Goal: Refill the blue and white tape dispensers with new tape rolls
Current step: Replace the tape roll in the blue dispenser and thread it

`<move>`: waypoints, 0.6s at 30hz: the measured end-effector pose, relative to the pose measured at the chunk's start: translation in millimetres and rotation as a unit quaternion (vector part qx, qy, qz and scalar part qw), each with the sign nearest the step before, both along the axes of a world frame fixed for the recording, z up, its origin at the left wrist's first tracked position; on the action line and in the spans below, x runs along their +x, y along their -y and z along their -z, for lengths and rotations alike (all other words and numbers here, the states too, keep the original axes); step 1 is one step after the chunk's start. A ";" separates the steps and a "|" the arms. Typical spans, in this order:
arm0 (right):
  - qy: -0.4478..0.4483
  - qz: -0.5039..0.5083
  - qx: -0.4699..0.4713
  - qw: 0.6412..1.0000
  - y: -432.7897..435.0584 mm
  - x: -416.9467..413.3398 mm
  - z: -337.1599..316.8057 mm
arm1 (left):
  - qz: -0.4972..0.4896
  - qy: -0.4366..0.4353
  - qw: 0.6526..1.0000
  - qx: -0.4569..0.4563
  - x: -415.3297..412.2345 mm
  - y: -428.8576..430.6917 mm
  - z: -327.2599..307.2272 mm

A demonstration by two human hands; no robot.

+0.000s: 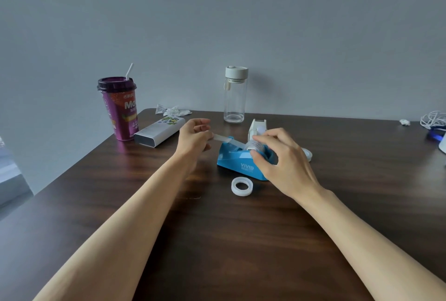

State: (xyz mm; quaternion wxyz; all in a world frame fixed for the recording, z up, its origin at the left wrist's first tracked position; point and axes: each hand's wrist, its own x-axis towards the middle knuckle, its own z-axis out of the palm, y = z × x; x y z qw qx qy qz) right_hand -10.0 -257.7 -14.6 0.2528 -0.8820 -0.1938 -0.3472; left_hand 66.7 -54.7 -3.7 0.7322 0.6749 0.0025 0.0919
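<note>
The blue tape dispenser (237, 163) stands in the middle of the dark wooden table (217, 240). A clear tape roll (254, 145) sits in its cradle under my right hand (282, 158), whose fingers grip the roll and the dispenser's side. My left hand (195, 140) pinches the free end of the tape strip (226, 140), drawn out leftward over the dispenser's front. Behind stands the white tape dispenser (257, 128), partly hidden by my right hand. A loose white tape roll (242, 186) lies flat in front of the blue dispenser. Another roll (308, 153) peeks out right of my hand.
At the back left stand a purple drink cup with a straw (119, 107) and a white box (159, 131) lying flat. Crumpled wrappers (172, 110) lie behind them. A clear bottle with a white lid (235, 95) stands at the back edge. White cables (433, 119) lie far right.
</note>
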 end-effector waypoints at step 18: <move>-0.255 -0.022 -0.022 0.967 11.6 -3.5 -16.9 | 0.052 0.025 0.937 0.344 -10.8 -1.3 8.5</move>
